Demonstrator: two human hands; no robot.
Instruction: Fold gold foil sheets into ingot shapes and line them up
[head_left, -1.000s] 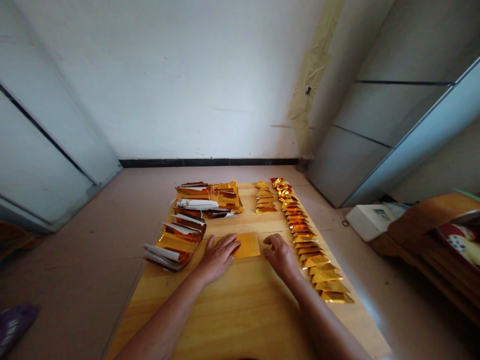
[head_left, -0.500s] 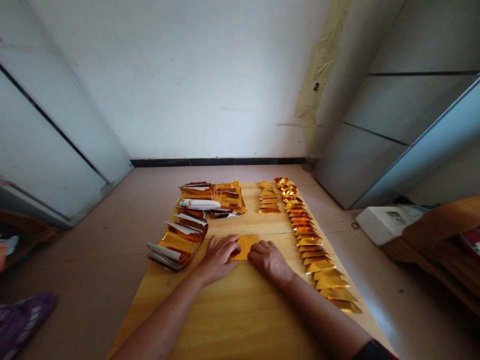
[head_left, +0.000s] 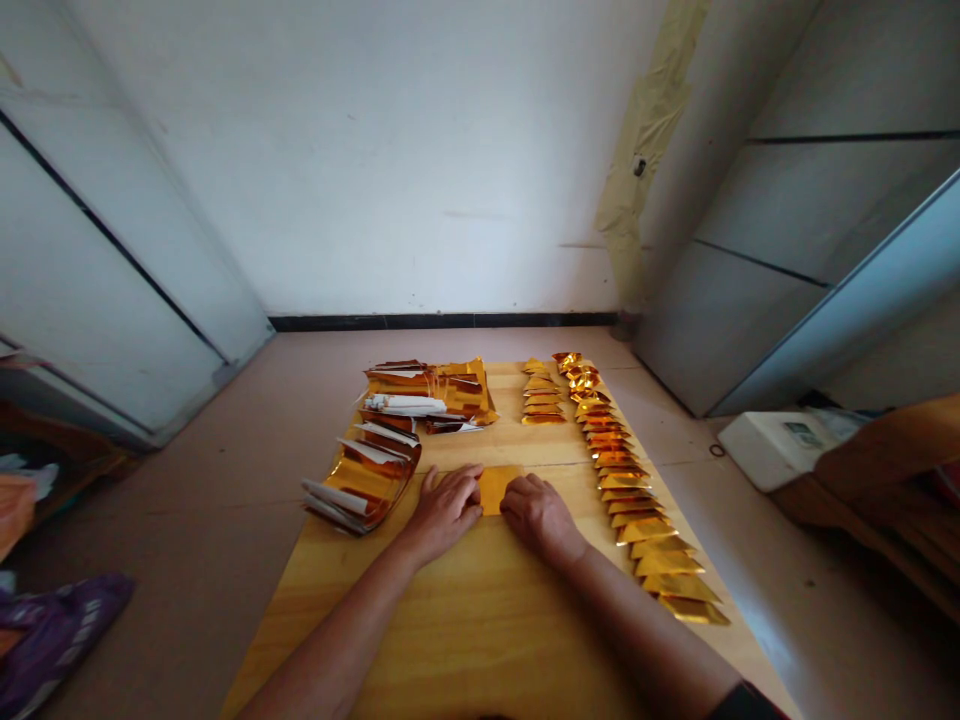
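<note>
A small sheet of gold foil paper (head_left: 495, 490) lies on the wooden table (head_left: 465, 620) between my two hands. At its left edge, my left hand (head_left: 448, 505) is closed on the paper, thumb and fingertips together. My right hand (head_left: 541, 512) grips the right edge with curled fingers. Parts of both edges are hidden under the fingers. Beyond my left hand sits a curled stack of gold sheets with white backs (head_left: 367, 475). To the right of my right hand runs a long row of folded gold paper pieces (head_left: 622, 478).
A bundle of gold sheets (head_left: 457, 385) is at the table's far left, with a shorter row of folded gold pieces (head_left: 542, 393) beside it. A white box (head_left: 776, 447) stands at the right. A purple bag (head_left: 64, 640) lies on the floor at left.
The view has shifted slightly. Both hands stay at the two edges of the gold paper, with hardly any movement of the fingers.
</note>
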